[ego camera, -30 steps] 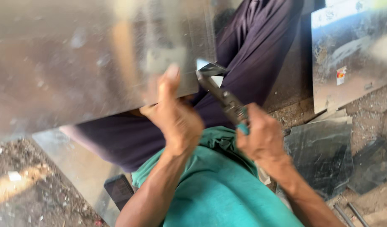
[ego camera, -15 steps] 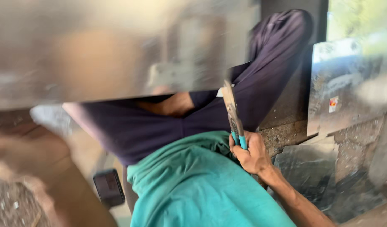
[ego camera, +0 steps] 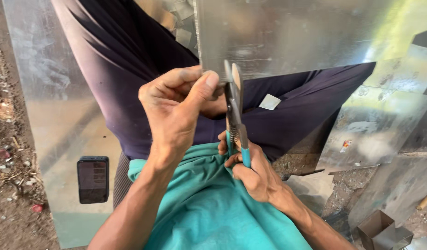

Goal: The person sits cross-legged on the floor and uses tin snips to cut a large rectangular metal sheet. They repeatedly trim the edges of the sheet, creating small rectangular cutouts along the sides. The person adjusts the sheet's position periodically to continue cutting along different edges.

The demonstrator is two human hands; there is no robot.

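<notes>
**Snips set at the lower edge of the sheet**

My left hand [ego camera: 178, 109] is closed in a pinch on the lower edge of the metal sheet [ego camera: 287, 34], thumb pressed on the near face, the other fingers curled behind it. My right hand [ego camera: 250, 169] is wrapped tight around the teal handles of the tin snips [ego camera: 235, 111], squeezing them nearly together.

The snips stand just right of my left thumb, almost touching it. Their long axis runs close to upright, handles low in my right fist, blade tips pointing up and away from me into the sheet's bottom edge. The blades look nearly shut at that edge; I cannot tell how far they bite in. The sheet lies above and beyond both hands, its long side running off to the right. The left hand is the nearer to it, being on it.

Below the hands are my teal shirt [ego camera: 208, 208] and dark trousers [ego camera: 130, 69]. A dark phone [ego camera: 93, 179] lies well to the lower left. More sheet offcuts [ego camera: 375, 129] lean to the right, with a small open metal box [ego camera: 378, 230] at the lower right.
</notes>
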